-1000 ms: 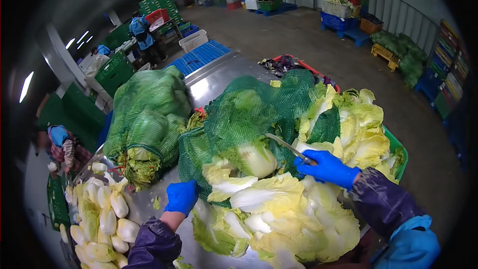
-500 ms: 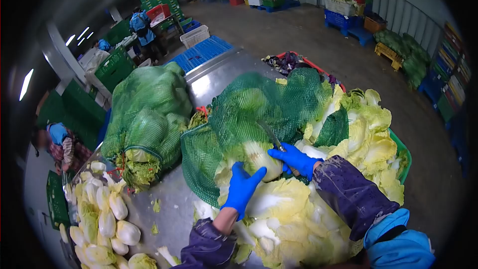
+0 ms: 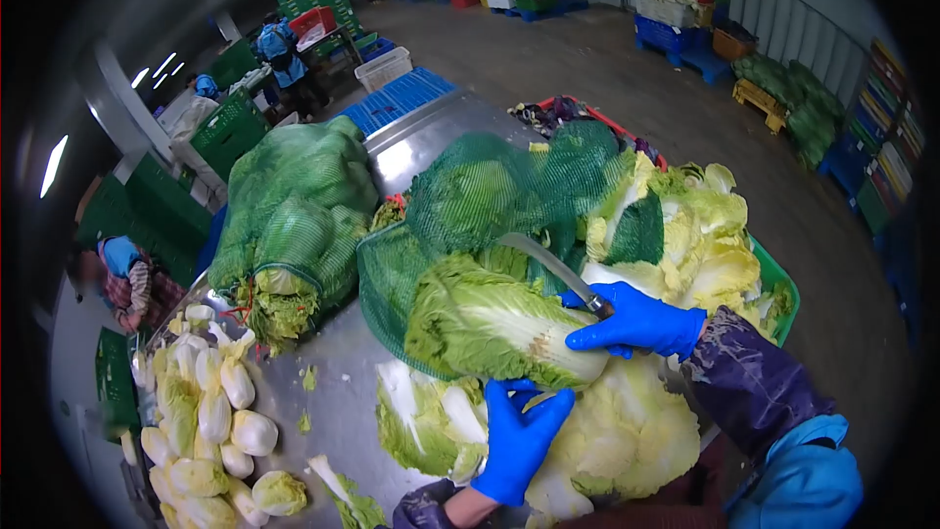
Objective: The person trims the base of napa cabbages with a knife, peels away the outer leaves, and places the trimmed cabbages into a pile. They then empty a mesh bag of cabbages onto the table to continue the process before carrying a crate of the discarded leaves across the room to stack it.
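Note:
My right hand (image 3: 641, 322), in a blue glove, is closed around the handle of a curved knife (image 3: 548, 260). The blade points up and to the left, over a large napa cabbage (image 3: 490, 319). My right thumb is by the cabbage's pale base. In the same kind of glove, my left hand (image 3: 519, 436) is just below the cabbage, thumb and fingers apart. Behind the cabbage lies a green mesh sack (image 3: 465, 191) with more heads inside. Loose pale outer leaves (image 3: 612, 431) are spread under and in front of the hands.
Another full mesh sack (image 3: 294, 196) sits left on the steel table (image 3: 343, 392). Trimmed small cabbages (image 3: 211, 412) are heaped at the near left. A green crate (image 3: 774, 289) of leaves stands at the right, a red crate (image 3: 627, 133) behind it. A co-worker (image 3: 137, 279) bends at the left.
The cabbage now lies across the leaves, out from under the mesh, with its leafy end to the left. My right hand with the knife has shifted right; my left hand has dropped lower.

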Available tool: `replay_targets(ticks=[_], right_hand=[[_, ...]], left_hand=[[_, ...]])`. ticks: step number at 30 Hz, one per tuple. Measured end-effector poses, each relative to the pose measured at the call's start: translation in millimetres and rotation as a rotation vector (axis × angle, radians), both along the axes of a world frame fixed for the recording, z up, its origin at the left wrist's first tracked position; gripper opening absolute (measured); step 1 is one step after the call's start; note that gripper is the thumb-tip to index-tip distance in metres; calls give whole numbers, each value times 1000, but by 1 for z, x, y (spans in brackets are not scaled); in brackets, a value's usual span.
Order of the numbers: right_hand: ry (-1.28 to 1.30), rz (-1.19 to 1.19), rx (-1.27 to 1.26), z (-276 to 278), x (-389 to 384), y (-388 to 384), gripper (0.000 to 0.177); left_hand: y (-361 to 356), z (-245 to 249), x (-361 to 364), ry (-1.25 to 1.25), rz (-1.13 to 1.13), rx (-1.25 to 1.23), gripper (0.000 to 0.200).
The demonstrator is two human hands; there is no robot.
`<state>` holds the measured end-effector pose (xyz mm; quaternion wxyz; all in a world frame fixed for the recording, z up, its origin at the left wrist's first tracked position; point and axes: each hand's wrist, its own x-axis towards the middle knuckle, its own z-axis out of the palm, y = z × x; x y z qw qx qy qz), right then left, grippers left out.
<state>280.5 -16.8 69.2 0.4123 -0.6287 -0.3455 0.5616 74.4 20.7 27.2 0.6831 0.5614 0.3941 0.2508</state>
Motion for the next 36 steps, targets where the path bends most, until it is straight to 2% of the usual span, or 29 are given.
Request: replay_targets(ticks=[2,3,4,6,7,8,10,11,12,13,14,15,16,18,19,20,22,24,25,26,28,29,33,35,36], right_hand=[[-363,169,165,14,-13,-17,74],[-653,185,427,-14,-16,-27,73],[-634,179,405,-31,-25,-42,73],[-490,181,341,-61,-47,-73,68],[-556,174,516,-85,-59,-88,63],[-397,156,568,-90,-69,-100,57],[49,102,195,-56,-81,-120,48],[58,89,187,-55,-81,-127,48],[206,14,115,-54,-82,-133,45],[352,-63,46,-54,-82,-140,41],[357,-84,45,-56,-84,-145,41],[366,-228,95,-59,-85,-148,41],[369,-372,149,-60,-84,-152,42],[303,-431,101,-68,-84,-163,45],[73,-472,304,-87,-89,-166,42],[-160,-506,501,-104,-95,-169,39],[-133,-498,422,-112,-102,-176,39],[-324,-299,248,-101,-112,-178,37],[-493,-288,328,-111,-119,-174,38],[-485,-295,328,-116,-125,-173,38],[-692,-191,292,-118,-132,-169,36],[-759,-200,368,-123,-133,-166,39],[-901,-40,325,-126,-128,-156,40],[-1278,26,287,-136,-129,-147,31],[-1277,32,285,-139,-128,-143,31]], left_hand=[[-29,6,-16,-222,4,-117,46],[-42,-4,-30,-186,-42,-172,43],[-51,-10,-43,-167,-48,-195,43],[-57,-14,-68,56,-660,-562,51],[-62,-6,-79,-24,-950,-360,49],[-57,7,-82,-23,-965,-375,49],[-34,38,-68,133,-867,399,54],[-16,46,-53,226,-789,728,63],[-5,49,-40,314,-699,1060,73],[-5,43,-34,557,-795,1184,85],[-6,33,-28,802,-884,1303,97],[1,17,-27,785,-922,1149,113],[6,15,-29,778,-944,1044,117],[16,10,-43,653,-946,887,118],[19,1,-54,545,-905,902,118],[20,-6,-63,552,-921,907,118],[24,-18,-80,480,-794,790,116],[28,-39,-95,476,-748,743,112],[29,-47,-98,423,-683,561,110],[31,-51,-99,368,-615,381,108],[32,-53,-99,385,-628,405,107],[31,-53,-98,393,-633,426,106],[30,-47,-92,426,-640,465,106],[33,-49,-90,515,-700,605,107],[34,-50,-90,514,-699,600,107]])
